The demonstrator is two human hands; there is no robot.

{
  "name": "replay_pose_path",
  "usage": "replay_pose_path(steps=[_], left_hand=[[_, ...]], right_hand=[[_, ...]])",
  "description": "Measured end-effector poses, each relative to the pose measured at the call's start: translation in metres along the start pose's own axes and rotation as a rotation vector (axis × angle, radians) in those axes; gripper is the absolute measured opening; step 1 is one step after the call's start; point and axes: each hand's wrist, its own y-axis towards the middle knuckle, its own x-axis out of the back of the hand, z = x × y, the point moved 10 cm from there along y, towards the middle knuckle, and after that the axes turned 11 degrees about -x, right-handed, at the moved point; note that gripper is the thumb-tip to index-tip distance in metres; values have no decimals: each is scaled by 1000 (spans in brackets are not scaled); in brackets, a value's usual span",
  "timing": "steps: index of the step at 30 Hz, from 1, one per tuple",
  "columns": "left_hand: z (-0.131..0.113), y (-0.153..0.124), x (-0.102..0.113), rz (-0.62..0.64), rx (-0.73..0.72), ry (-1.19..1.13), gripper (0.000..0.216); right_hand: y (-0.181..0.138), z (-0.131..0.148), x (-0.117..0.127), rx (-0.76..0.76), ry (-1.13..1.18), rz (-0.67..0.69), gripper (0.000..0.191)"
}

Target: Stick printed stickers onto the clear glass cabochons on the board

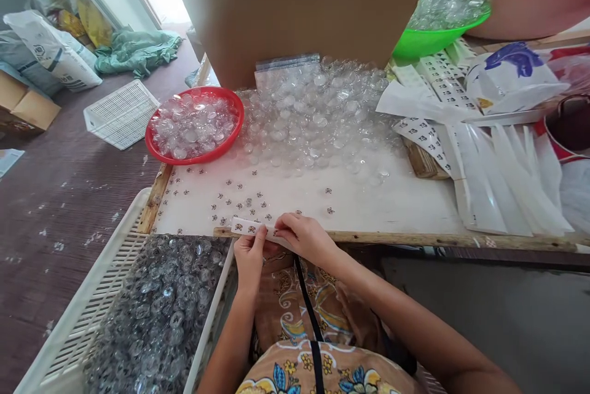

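Note:
A narrow white sticker strip (246,227) with small dark flower stickers lies along the front edge of the white work board (369,203). My left hand (249,259) pinches its near side with thumb and fingers closed. My right hand (303,235) is closed on the strip's right end. Several small stickers (239,202) lie loose on the board just beyond the hands. A heap of clear glass pebbles (318,117) covers the back of the board.
A red bowl (157,153) of pebbles sits at back left, a green bowl (424,42) at back right beside a pink basin (530,10). A white crate (110,259) of stickered pebbles stands at lower left. Used backing strips (502,185) pile at right. A cardboard box (295,7) stands behind.

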Motion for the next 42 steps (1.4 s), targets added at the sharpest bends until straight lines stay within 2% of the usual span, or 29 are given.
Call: replay_pose_path(steps=[4, 7, 10, 13, 18, 27, 32, 35, 38, 42], left_hand=[[7, 2, 2, -30, 5, 29, 42], [8, 3, 2, -36, 1, 58, 45], [10, 3, 2, -40, 18, 31, 44], [14, 4, 2, -33, 39, 2, 43], [18, 4, 2, -38, 58, -25, 42], [18, 5, 1, -39, 75, -34, 43], [20, 5, 2, -39, 65, -40, 42], [19, 5, 2, -21, 55, -21, 43], [19, 5, 3, -11, 59, -22, 43], [19, 5, 3, -21, 70, -33, 44]], right_hand=[[-8, 9, 2, 104, -122, -74, 11], [0, 6, 24, 129, 90, -142, 12], [25, -32, 60, -87, 250, -246, 8], [48, -70, 79, -308, 153, -231, 9], [64, -90, 72, -366, -7, -116, 5], [64, -82, 53, -341, -255, -121, 8], [60, -77, 49, -357, -298, -142, 9], [55, -79, 59, -346, -211, -158, 19], [43, -86, 82, -336, -161, -185, 23], [22, -99, 100, -378, -357, -48, 50]])
